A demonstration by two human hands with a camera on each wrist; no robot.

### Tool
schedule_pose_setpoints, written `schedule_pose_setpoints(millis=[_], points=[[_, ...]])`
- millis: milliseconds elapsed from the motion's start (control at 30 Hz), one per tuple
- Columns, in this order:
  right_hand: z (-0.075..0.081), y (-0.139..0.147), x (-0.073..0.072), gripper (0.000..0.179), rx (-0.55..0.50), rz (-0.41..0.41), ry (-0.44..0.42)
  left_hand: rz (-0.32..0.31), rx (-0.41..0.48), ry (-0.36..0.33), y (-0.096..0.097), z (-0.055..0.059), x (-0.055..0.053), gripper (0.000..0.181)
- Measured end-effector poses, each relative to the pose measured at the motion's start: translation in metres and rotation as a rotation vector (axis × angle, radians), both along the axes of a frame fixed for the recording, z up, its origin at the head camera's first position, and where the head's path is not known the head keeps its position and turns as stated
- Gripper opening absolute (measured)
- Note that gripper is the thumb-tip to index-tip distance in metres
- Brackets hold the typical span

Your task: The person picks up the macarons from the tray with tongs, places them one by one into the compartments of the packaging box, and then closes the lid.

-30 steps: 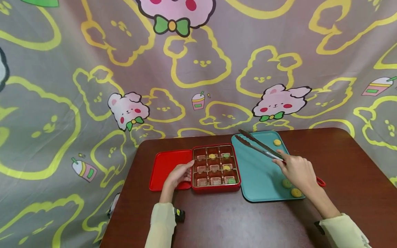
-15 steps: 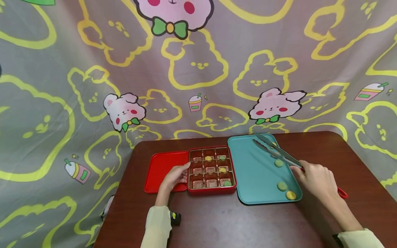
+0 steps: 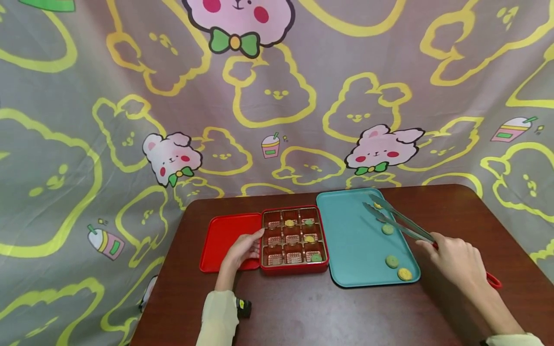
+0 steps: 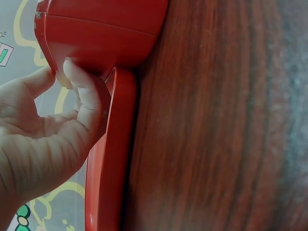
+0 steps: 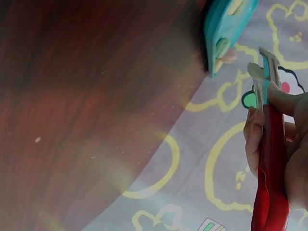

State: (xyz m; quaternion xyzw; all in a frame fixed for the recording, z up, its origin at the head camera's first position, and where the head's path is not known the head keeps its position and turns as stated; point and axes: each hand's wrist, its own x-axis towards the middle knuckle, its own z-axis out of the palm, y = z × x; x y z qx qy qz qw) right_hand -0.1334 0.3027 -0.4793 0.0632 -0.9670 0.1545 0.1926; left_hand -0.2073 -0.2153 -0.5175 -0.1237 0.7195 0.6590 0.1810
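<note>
My right hand (image 3: 459, 259) grips tongs (image 5: 272, 159) by their red handles. The metal tips stand apart over the far right of the teal tray (image 3: 352, 250), close to a yellow cookie (image 3: 378, 204); nothing sits between them. Nearer on the tray lie a green cookie (image 3: 387, 229), another green cookie (image 3: 392, 262) and a yellow one at the corner. My left hand (image 3: 242, 251) pinches the left edge of a red box (image 3: 295, 272), thumb at the rim, a finger against the outer wall. Its divided insert has several cells, some holding green or yellow cookies.
A red lid (image 3: 227, 240) lies left of the box, partly under my left forearm and hand. The brown table (image 3: 298, 312) carries everything. Behind it hangs a patterned curtain (image 3: 303, 110) with bears and rabbits.
My right hand has moved to the right with the tongs, whose tips went from the tray's far left to over its far right. My left hand has stayed on the box.
</note>
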Motion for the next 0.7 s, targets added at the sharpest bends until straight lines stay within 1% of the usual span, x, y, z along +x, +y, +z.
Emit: schedule_pose_setpoints(millis=[167,333,467,700], points=[[-0.003,0.008,0.003,0.029,0.001,-0.011,-0.051,0.008,0.014,-0.008,0.000,-0.002,-0.001,0.038],[-0.007,0.012,0.004,0.029,0.006,-0.008,-0.061,0.005,0.020,-0.002,0.000,-0.002,-0.001,0.039],[-0.009,0.013,0.004,0.029,0.011,-0.005,-0.061,0.010,0.015,-0.002,0.000,0.000,0.000,0.038],[-0.012,0.016,0.004,0.025,0.016,0.001,-0.020,0.004,0.022,0.006,0.000,0.001,0.001,0.039]])
